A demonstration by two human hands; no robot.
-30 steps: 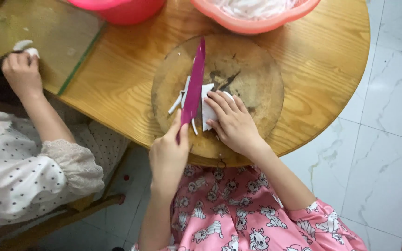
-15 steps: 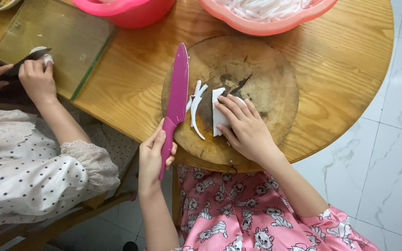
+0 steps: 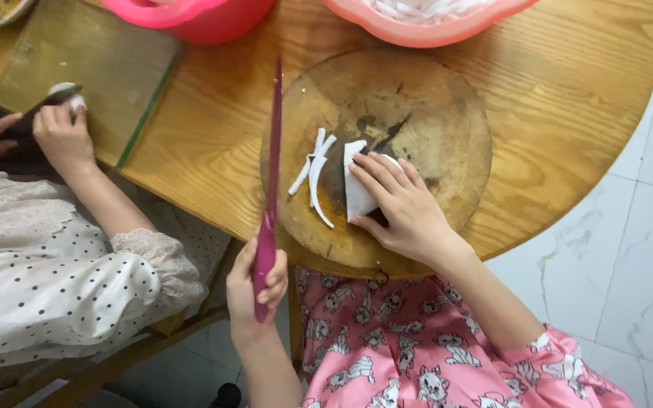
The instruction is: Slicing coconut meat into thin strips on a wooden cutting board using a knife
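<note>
Biggest thing in view is the round wooden counter (image 3: 568, 113), with pale marble floor tiles (image 3: 644, 264) off past its 3 o'clock edge. Dead center sits a worn round chopping board (image 3: 417, 98), its near rim hanging close to the counter's 6 o'clock edge. At 12 o'clock there's a coral basin (image 3: 425, 26) holding white strips, and at 11 a hot pink basin (image 3: 205, 15). A green glass board (image 3: 92, 60) lies at 10 o'clock, where a second person in a dotted white sleeve (image 3: 54, 279) works on a small white piece of their own.

The left hand (image 3: 260, 283) is wrapped tight around the handle of a magenta knife (image 3: 272, 174), blade edge-up and running toward 12, hovering along the board's 9 o'clock side. The right hand (image 3: 406, 208) is pressed flat, fingers spread, pinning a white coconut chunk (image 3: 357, 193) at the board's middle. Three thin white slices (image 3: 313, 174) lie just beside it at 9 o'clock.

My two cents for slicing well: curl those fingertips back, they sit right on the chunk's cut edge. Bring the blade down straight, just beside the last cut, so slices come out even.

Room-wise, the board's 12 to 3 o'clock half is bare, fine for pushing slices aside. The 6 o'clock edge is tight, so I'd guess anything nudged that way could drop into the lap.
</note>
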